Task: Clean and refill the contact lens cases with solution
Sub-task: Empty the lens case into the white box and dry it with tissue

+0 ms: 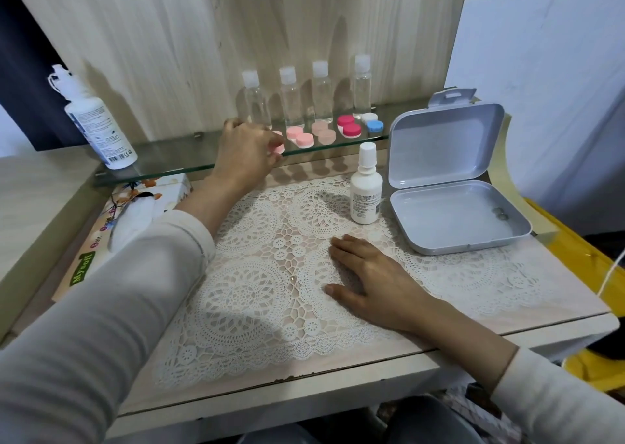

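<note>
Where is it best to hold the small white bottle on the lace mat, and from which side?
Hold the small white bottle round its wide, straight body, below the narrow neck. It stands upright, so come level from the front-left: the open grey tin sits close on its right.

A: Is it bright enough?

B: Fairly. The light is soft and even, coming from the right and front. The clear bottles [291, 98] throw tall grey shadows leftward on the wooden back panel [169, 37], and the dropper bottle [365, 190] shades the lace mat [253, 274] on its left.

A: Any glare?

B: A mild sheen on the glass shelf [169, 159], nothing blown out.

A: Sharpness?

B: Soft throughout; the dropper bottle's label print is unreadable. The left sleeve [84, 308], at the bottom left corner, looms large and smeared, and the table's [548, 294] edges bow with the wide lens.
</note>
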Available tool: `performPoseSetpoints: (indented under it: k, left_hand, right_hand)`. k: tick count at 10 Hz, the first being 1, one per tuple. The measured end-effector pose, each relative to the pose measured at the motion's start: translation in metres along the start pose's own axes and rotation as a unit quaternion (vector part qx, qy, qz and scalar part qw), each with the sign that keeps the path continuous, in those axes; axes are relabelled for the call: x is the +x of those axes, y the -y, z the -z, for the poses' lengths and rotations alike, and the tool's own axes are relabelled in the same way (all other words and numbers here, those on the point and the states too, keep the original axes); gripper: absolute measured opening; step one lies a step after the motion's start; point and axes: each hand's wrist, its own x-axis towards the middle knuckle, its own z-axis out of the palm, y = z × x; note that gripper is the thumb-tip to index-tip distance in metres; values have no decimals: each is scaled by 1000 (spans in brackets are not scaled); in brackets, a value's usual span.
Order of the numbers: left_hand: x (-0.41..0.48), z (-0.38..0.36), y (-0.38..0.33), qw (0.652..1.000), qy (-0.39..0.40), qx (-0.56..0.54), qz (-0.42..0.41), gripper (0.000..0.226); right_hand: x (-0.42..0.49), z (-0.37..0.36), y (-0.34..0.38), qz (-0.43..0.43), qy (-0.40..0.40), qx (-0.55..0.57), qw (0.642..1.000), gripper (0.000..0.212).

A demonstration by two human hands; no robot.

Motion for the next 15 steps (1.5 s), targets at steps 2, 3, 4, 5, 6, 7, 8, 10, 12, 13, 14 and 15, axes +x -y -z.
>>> performPoseSetpoints:
  k: [2,3,4,5,6,7,8,10,12,13,14,15]
  left_hand:
    - [-9,-4,4,997,-51,-26,-57,22]
    - [-17,2,4,993,-90,-46,-61,21]
    - [-34,15,-2,987,-120,-83,-59,23]
    - [-64,26,-12,977,-114,-177,-14,28]
    - [-103,34,-24,951,-61,-292,76,35]
    - [-140,36,-35,913,17,-382,143,36]
    - [-166,32,-38,891,60,-423,151,36]
    - [-189,28,-39,876,108,-457,112,29]
    - [-193,29,-39,887,111,-438,91,27]
    - [-192,29,-39,897,118,-418,77,26]
    - [-192,30,-40,898,117,-413,92,24]
    - [-190,30,-40,901,113,-407,96,22]
  right_hand:
    - [0,0,0,1,-4,-1,1000,68]
    - [0,0,0,0,-6,1,1000,67]
    - [0,-1,-1,2,-10,11,1000,66]
    - [0,4,1,-6,-21,39,999,60]
    - [0,11,4,-23,-57,89,994,40]
    - [-1,13,7,-47,-75,94,992,37]
    - [3,14,11,-61,-66,92,992,47]
    - [8,15,25,-42,-35,86,995,45]
    - [10,6,30,-2,-8,52,999,41]
    - [10,5,29,6,-21,56,998,37]
    - [10,3,30,13,-41,63,997,32]
    - [8,4,33,4,-41,72,997,31]
